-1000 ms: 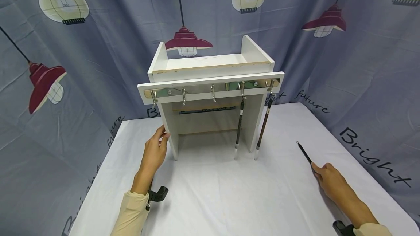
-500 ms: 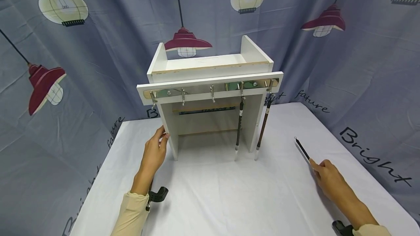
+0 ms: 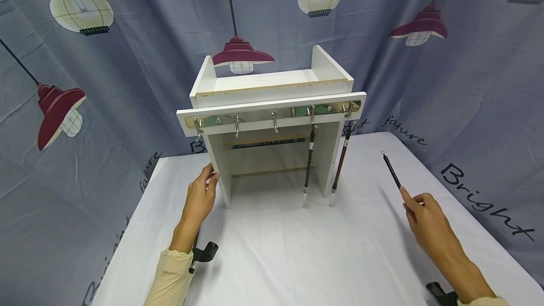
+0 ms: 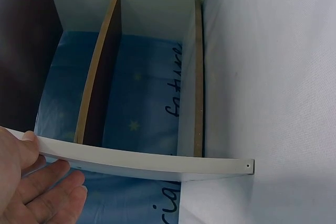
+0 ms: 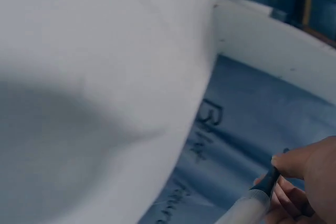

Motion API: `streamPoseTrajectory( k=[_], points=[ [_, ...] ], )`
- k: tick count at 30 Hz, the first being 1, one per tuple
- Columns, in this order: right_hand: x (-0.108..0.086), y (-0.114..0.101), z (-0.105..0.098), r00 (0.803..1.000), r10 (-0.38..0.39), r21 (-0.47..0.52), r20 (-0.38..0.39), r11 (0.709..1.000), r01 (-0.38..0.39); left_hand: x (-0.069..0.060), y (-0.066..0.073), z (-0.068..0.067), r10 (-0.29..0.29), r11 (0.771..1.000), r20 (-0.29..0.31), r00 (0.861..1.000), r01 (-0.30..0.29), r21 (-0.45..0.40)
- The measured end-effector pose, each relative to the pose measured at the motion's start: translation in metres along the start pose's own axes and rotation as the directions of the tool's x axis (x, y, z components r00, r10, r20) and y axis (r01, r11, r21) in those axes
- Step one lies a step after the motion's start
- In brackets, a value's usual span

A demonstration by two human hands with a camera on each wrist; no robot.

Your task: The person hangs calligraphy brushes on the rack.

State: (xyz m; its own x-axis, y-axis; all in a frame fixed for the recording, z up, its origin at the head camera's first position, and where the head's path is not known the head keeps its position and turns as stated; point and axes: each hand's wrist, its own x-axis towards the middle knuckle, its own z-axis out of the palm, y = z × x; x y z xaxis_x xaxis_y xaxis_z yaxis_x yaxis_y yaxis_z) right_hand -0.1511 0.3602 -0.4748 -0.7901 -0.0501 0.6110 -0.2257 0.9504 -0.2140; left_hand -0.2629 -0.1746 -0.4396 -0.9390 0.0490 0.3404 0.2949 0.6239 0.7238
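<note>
A white shelf unit [image 3: 272, 100] stands on the table, a metal hook rail across its front. My left hand [image 3: 199, 199] grips the edge of its left side panel; in the left wrist view the thumb of that hand [image 4: 37, 182] lies on the panel [image 4: 147, 163]. My right hand [image 3: 433, 225] pinches a thin black stick [image 3: 391, 170] with a small loop at its far end, raised above the table at the right. The right wrist view shows the stick's pale part [image 5: 245, 209] below the fingers of the hand [image 5: 310, 177].
Two similar sticks hang from the rail's right hooks, one black [image 3: 309, 159] and one brown [image 3: 341, 162]. Bare hooks [image 3: 237, 125] line the rail's left and middle. A white cloth covers the table [image 3: 280, 259]; a patterned curtain [image 3: 170, 60] stands behind.
My right hand has lifted and moved away from me with the black stick, whose loop end now sits farther up in the head view. The left hand has stayed on the side panel.
</note>
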Motion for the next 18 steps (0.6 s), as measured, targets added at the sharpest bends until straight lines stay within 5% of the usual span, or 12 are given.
streamPoseTrajectory(
  k=[18],
  points=[
    [0.020, -0.077, -0.048, 0.982, -0.048, 0.052, -0.183, 0.997, 0.058, 0.000, -0.001, 0.000, -0.002, 1.000, 0.002, 1.000, 0.002, -0.010]
  ],
)
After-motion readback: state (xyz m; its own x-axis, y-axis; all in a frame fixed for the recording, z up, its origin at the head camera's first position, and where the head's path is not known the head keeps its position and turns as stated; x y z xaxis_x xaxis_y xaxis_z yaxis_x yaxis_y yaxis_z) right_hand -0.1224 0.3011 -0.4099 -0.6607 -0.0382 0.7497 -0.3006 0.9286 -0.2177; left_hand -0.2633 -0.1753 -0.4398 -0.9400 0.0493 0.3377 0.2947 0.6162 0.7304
